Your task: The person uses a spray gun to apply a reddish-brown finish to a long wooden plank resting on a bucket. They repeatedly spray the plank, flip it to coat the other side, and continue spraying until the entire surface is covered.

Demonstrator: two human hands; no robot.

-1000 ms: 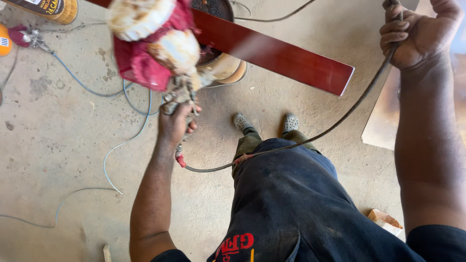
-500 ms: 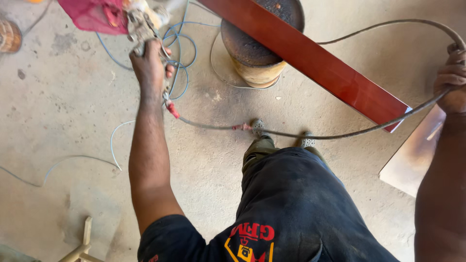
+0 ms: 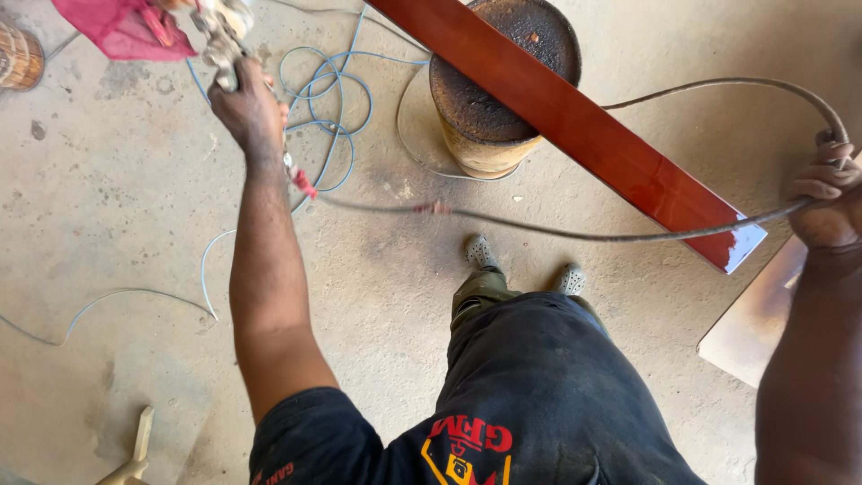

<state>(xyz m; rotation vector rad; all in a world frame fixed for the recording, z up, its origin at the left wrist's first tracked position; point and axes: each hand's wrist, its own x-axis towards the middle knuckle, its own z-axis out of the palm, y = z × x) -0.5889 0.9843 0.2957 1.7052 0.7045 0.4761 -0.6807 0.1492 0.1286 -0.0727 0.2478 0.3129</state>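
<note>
left hand (image 3: 247, 108) stretched far and to the left, grip clamped on the handle of a spray gun (image 3: 220, 36), whose top runs out of the upper edge beside a red cloth (image 3: 121, 27). right hand (image 3: 831, 202) at the right edge, grip closed round a grey hose (image 3: 575, 235). hose strung between both hands, sagging just far of two pale shoes (image 3: 521, 265), then looping up and back over the right hand. red-varnished plank (image 3: 575, 121) laid slanting across a rusty drum (image 3: 498, 90), its near right end jutting well past the drum rim, glossy cut edge hanging over bare floor and just far of the hose. thin blue cord (image 3: 323, 99) coiled on the concrete floor (image 3: 108, 207) between left hand and drum, one strand trailing near and left. flat brown board (image 3: 754, 314) at the right edge, near the plank end. wide open concrete on the left side; pale wooden piece (image 3: 135, 449) at the near left edge.
</note>
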